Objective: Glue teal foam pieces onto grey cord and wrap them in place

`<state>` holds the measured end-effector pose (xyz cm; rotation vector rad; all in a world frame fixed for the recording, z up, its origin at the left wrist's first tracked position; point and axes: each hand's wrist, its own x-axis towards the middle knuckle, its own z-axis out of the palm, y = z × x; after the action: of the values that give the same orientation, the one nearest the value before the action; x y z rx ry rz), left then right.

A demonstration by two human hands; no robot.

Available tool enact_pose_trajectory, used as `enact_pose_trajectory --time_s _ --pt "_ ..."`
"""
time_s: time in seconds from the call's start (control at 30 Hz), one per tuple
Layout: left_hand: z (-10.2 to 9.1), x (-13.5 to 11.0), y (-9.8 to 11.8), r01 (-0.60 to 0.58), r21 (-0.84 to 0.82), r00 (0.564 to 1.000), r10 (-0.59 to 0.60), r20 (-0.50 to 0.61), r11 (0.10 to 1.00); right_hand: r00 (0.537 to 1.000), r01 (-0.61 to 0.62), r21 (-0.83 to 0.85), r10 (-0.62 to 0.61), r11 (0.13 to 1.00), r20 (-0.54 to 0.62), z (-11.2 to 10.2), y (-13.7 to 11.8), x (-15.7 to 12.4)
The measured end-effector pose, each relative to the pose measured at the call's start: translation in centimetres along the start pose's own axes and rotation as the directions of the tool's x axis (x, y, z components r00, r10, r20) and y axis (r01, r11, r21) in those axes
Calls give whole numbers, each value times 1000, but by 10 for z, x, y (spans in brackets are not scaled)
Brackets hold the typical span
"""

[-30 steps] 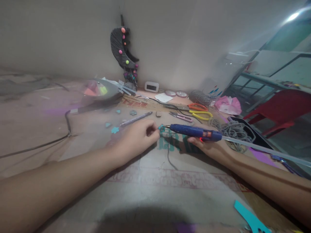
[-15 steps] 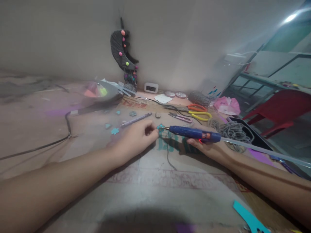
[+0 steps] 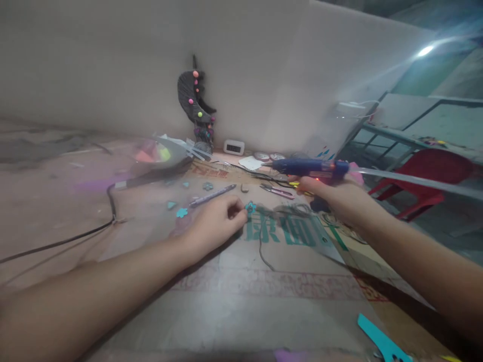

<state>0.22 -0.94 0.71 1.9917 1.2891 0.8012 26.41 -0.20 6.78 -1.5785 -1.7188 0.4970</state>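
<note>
Pale wall (image 3: 264, 75) closes off the far side of the worktable (image 3: 45, 216); nearer, printed sheeting (image 3: 234, 317) spreads between the forearms (image 3: 121, 284), a turquoise cutout (image 3: 383, 339) at lower right. Left hand (image 3: 222, 221): thumb and index finger pinched together on the left edge of a turquoise flower (image 3: 250, 207), beside green lettering (image 3: 298, 231). Right hand (image 3: 324, 190): closed around a blue glue gun (image 3: 311, 168), held up over the worktable's right part. Gun's long axis roughly level, nozzle (image 3: 267, 164) pointing left; translucent glue stick (image 3: 415, 180) extends right, cut off at frame edge. Gun blurred; yellow-handled scissors (image 3: 294, 184) largely hidden behind right hand; flower's pinched edge covered by fingertips.
</note>
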Motion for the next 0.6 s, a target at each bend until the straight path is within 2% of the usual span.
enact_pose_trajectory --time_s 0.07,0.1,0.17,0.23,0.33,0.43,0.6 --pt "0 0 1 2 10 1000 -2 0 1000 999 -52 -137 50 989 -13 2 -1 25" --pt "-1 0 1 5 11 1000 -5 4 1000 999 -39 -175 38 984 -12 4 0 40" --pt "-1 0 1 9 11 1000 -9 9 1000 1000 -11 -176 12 984 2 11 5 71" --pt "-1 1 1 8 16 1000 -8 8 1000 998 28 -166 -17 986 64 20 13 102" --pt "0 2 -1 7 18 1000 -7 7 1000 999 -8 -231 16 973 33 34 29 140" --pt "0 1 -1 17 18 1000 -17 21 1000 998 -53 -272 62 961 23 47 46 162" --pt "-1 0 0 16 7 999 -16 33 1000 992 -27 -363 71 931 108 54 63 172"
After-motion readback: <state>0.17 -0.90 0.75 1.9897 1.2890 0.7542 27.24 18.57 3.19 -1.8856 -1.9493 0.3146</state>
